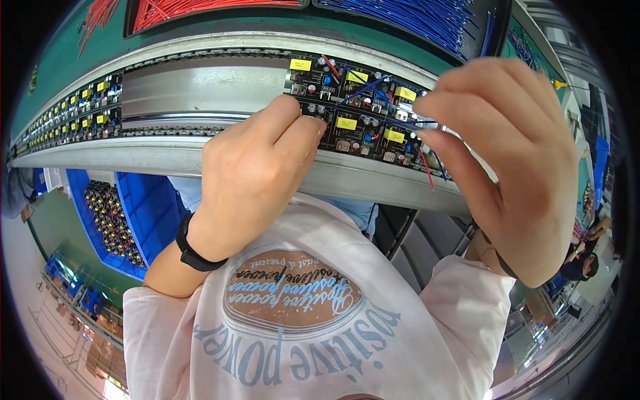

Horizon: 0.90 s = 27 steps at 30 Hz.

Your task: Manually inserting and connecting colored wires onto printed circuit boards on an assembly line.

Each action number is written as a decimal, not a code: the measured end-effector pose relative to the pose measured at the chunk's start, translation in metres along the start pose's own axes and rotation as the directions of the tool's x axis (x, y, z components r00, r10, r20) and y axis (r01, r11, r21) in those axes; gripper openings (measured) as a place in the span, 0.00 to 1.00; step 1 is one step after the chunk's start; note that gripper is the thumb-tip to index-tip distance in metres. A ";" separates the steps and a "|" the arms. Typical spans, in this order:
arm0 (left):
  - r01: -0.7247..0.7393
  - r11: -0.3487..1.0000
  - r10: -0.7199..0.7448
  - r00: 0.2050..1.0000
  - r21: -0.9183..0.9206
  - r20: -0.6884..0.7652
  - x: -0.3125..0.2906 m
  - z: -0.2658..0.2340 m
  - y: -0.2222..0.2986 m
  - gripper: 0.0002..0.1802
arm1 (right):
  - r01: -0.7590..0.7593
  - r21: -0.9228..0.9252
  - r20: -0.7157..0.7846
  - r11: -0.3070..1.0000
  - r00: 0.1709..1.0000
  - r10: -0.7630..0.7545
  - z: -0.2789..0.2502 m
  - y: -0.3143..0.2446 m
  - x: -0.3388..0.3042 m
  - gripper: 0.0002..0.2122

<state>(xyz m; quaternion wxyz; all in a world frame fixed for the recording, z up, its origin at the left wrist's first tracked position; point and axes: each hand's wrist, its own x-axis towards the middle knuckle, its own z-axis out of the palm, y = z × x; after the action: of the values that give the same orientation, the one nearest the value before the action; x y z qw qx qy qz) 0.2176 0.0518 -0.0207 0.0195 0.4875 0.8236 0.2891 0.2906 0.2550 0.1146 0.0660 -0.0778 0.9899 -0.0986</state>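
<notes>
The black circuit boards [347, 124] with yellow blocks lie in front of you on a metal track [200, 87], partly under your hands. Loose blue wires [363, 92] cross them, and a red wire [426, 167] hangs over their near edge.

Your hands are apart. Your left hand [250, 167] is curled with its fingertips at the boards' left end; you hide whatever it may grip, so I cannot tell. Your right hand [510, 140] has thumb and forefinger close about a blue wire end, but whether they clamp it I cannot tell.

More boards [73, 113] sit farther left along the track. Beyond it, on the green table [100, 53], are red wires [213, 8] and blue wires in a dark tray [499, 30]. A blue bin [150, 213] stands below the track, left of your body.
</notes>
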 end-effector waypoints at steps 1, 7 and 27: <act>-0.005 1.000 0.005 1.000 0.011 0.004 0.001 0.000 0.001 0.09 | -0.019 0.009 0.009 1.000 1.000 0.019 -0.001 0.002 -0.002 0.10; -0.020 1.000 0.020 0.999 -0.004 0.034 0.006 -0.003 0.003 0.11 | 0.060 0.184 -0.245 0.981 0.969 -0.013 0.039 0.023 -0.049 0.11; -0.148 0.984 0.139 0.986 0.094 0.093 0.019 0.000 0.022 0.05 | 0.114 0.511 -0.092 0.852 0.993 -0.077 0.110 -0.048 -0.050 0.11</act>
<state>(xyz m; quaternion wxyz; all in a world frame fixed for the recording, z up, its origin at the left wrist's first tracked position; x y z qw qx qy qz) 0.2254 0.0751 -0.0055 0.0094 0.5581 0.7982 0.2266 0.3621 0.1962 0.0239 0.0455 -0.1028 0.9239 -0.3657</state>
